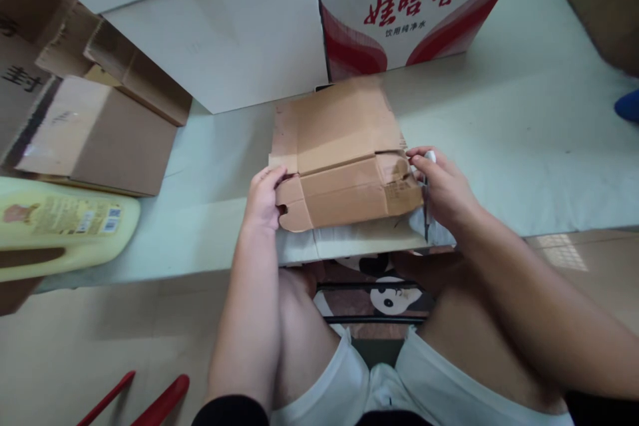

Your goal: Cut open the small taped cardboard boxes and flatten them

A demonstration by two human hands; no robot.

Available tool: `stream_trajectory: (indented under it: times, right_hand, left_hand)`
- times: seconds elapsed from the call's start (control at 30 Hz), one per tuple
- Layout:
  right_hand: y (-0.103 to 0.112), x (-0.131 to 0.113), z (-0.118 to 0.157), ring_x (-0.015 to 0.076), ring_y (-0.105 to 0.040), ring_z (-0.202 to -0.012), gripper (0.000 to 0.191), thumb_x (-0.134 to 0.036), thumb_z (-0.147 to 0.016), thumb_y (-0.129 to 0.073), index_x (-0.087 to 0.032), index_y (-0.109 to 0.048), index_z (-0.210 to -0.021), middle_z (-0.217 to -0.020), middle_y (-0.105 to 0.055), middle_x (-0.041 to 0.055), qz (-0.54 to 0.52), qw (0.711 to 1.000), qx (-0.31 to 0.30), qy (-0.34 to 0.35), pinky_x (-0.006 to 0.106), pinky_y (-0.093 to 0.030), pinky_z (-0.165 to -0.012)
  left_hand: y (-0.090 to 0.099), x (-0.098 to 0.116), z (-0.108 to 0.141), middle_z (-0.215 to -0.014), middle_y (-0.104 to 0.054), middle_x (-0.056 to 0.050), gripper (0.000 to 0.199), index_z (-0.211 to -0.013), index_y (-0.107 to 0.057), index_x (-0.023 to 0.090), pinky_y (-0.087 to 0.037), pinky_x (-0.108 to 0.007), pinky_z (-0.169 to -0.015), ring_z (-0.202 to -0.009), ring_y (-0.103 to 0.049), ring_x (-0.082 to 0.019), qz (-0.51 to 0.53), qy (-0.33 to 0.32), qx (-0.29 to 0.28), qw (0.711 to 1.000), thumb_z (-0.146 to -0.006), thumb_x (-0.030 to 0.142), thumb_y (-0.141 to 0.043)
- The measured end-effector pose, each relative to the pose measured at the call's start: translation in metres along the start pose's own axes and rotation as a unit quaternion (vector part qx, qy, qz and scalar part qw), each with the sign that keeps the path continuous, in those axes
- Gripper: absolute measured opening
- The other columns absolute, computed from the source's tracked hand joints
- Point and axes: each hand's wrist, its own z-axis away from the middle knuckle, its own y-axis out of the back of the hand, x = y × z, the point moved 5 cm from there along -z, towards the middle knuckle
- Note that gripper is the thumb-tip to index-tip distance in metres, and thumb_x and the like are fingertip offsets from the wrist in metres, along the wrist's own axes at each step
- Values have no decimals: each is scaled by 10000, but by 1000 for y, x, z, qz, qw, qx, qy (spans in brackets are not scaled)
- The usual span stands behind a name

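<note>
Between your left grip [262, 198] and right grip [444, 188] lies the cardboard [344, 160], creased, with end flaps on its near panel. Your left thumb and fingers are closed on its left edge; your right fingertips pinch its right edge. A slim tool [426, 212] with a white end points down at the right grip, its kind unclear. The step in hand looks like steadying the cardboard at its folds; the next move calls for an even hold on both sides, with the tool kept off the flap. Well left of the left grip are a yellow bottle [80, 216] and brown boxes [130, 143]. Beyond both grips, a white box [224, 33] and a red-and-white carton [424, 13] limit room on the worktop [504, 153].
</note>
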Motion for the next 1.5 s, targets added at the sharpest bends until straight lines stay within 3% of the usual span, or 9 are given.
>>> stream_trajectory:
  times: [0.23, 0.33, 0.43, 0.5, 0.7, 0.97, 1.2, 1.37, 1.5]
  right_hand:
    - [-13, -3, 9, 95, -409, -536, 312, -437, -698, -689, -219, -621, -910, -794, -560, 17, 20, 993, -108, -29, 245, -216, -408]
    - [-11, -3, 10, 110, -463, -584, 342, -383, -678, -719, -236, -593, -960, -802, -549, 9, 29, 996, -75, -28, 235, -246, -419]
    - [-7, -4, 8, 114, -546, -650, 416, -361, -663, -732, -269, -554, -1026, -1095, -596, 41, 25, 999, -28, -6, 229, -262, -414]
    - [-9, -3, 8, 109, -568, -651, 476, -366, -653, -748, -279, -549, -1077, -1220, -577, 51, 27, 998, -60, -13, 227, -258, -405]
    - [-21, 0, 16, 103, -508, -569, 440, -404, -667, -767, -224, -615, -1038, -775, -572, -11, 60, 984, -166, -35, 226, -242, -411]
    - [-23, 3, 15, 123, -602, -633, 486, -362, -645, -771, -235, -601, -1083, -920, -576, 13, 57, 985, -157, -50, 190, -219, -379]
    - [-16, 3, 9, 99, -628, -616, 558, -296, -593, -803, -265, -493, -1055, -1094, -603, 0, -17, 994, -71, -76, 166, -254, -376]
    - [-21, 6, 10, 97, -592, -549, 466, -316, -615, -808, -225, -540, -986, -806, -576, -25, -16, 988, -132, -83, 164, -226, -368]
    - [-18, 5, 9, 79, -517, -460, 371, -378, -664, -786, -210, -527, -870, -651, -522, -50, -11, 991, -126, -47, 176, -226, -358]
  left_hand:
    - [13, 3, -8, -721, -687, -32, 259, -679, -533, 221, -505, -302, -633, -763, -703, -217, 60, -56, 58, 995, -633, 407, -708]
    - [14, 5, -7, -724, -698, -37, 239, -677, -544, 224, -503, -297, -608, -775, -714, -224, 78, -59, 55, 994, -641, 401, -701]
    - [13, 9, -4, -698, -697, -30, 228, -653, -546, 224, -512, -295, -591, -735, -717, -216, 95, -68, 38, 992, -643, 383, -709]
    - [12, 11, -3, -692, -698, -30, 231, -643, -543, 223, -520, -301, -588, -715, -719, -215, 94, -73, 24, 993, -659, 386, -705]
    - [7, 12, 1, -658, -694, -10, 221, -651, -559, 220, -522, -283, -568, -644, -706, -188, 87, -101, 17, 991, -663, 369, -720]
    - [4, 12, 4, -540, -627, 26, 292, -594, -506, 203, -486, -232, -505, -555, -680, -161, 101, -79, 15, 992, -605, 338, -765]
    - [4, 8, 2, -600, -678, -1, 214, -622, -576, 191, -523, -249, -548, -579, -697, -170, 113, -35, -13, 993, -709, 297, -740]
    - [-1, 10, 7, -646, -702, -34, 145, -687, -682, 167, -513, -246, -525, -565, -673, -164, 109, -39, -32, 993, -640, 289, -746]
    - [-2, 11, 6, -636, -679, -15, 181, -632, -651, 177, -469, -226, -499, -561, -638, -148, 95, -84, -15, 992, -595, 325, -750]
